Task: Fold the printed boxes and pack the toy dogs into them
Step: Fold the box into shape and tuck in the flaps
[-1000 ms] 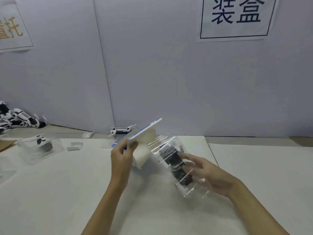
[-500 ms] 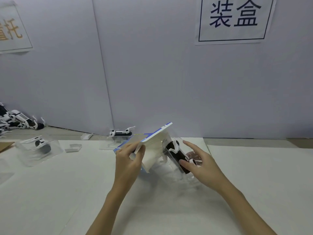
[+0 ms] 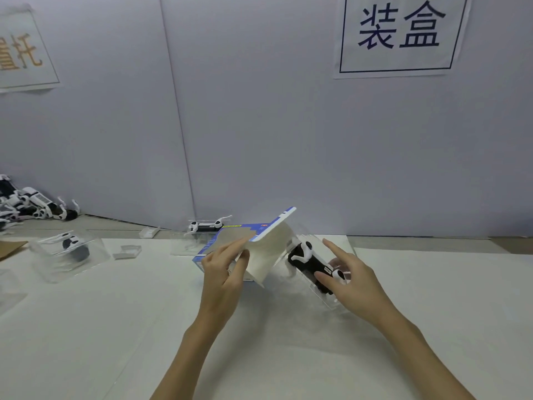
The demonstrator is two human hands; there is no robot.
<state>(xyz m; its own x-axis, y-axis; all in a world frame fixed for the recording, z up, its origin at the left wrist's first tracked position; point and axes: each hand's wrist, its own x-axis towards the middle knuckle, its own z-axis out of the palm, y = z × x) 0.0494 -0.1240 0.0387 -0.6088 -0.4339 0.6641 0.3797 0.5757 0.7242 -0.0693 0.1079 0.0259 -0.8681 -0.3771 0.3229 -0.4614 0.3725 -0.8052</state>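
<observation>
Both bare forearms rise from the bottom edge, the left from about 6 o'clock and the right from about 5 o'clock, and converge toward the centre. The left hand (image 3: 223, 272) stands with its back to the camera, wrist straight, fingers (image 3: 230, 249) curled up toward 1 o'clock and thumb pressed in from the right, pinching the edge of the box (image 3: 268, 249) it holds. The right hand (image 3: 356, 281) lies at 3 o'clock of the left, well apart from it, palm turned toward 9 o'clock. Its forefinger stretches straight toward 11 o'clock, the other fingers are loosely spread, and its thumb tip rests on the toy dog (image 3: 313, 262) in its clear shell.
</observation>
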